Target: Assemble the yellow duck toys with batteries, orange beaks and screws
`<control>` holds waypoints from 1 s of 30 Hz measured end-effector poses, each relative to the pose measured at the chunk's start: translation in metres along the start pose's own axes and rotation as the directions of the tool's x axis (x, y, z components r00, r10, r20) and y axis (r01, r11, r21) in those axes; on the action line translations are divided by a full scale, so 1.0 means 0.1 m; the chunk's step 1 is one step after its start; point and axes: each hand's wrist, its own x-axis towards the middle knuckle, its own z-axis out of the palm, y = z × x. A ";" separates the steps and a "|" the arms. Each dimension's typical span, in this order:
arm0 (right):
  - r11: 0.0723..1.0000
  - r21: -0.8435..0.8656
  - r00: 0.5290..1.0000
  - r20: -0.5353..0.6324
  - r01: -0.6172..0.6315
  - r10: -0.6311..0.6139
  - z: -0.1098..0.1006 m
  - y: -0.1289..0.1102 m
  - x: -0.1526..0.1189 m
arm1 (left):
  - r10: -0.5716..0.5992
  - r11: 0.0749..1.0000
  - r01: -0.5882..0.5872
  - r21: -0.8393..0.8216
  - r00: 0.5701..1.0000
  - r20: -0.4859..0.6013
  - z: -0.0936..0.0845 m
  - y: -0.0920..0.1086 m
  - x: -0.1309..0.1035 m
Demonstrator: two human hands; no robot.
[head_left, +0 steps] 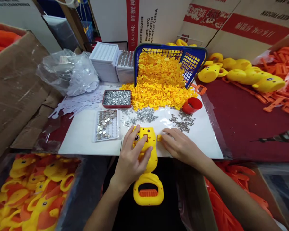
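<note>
"Where do you have the yellow toy (151, 162)?"

"Across the near edge of the worktop (202, 141), looped handle (148, 201) out past it. I see my left hand (132, 157) grasping its body"

"And your right hand (180, 146)?"

"Its grip is pinched on a small yellow piece (159, 138), just beside the toy. Toward the left edge I make out a tray of discs (115, 128), and by the far edge a tipped blue basket (191, 69)"

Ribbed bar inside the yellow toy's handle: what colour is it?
The ribbed bar is orange, clearest in the head view.
</note>
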 end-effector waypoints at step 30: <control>0.978 0.057 0.949 -0.261 0.199 -0.178 -0.11 0.07 0.07 | 0.000 0.997 0.004 -0.073 0.999 0.054 0.06 0.06 -0.04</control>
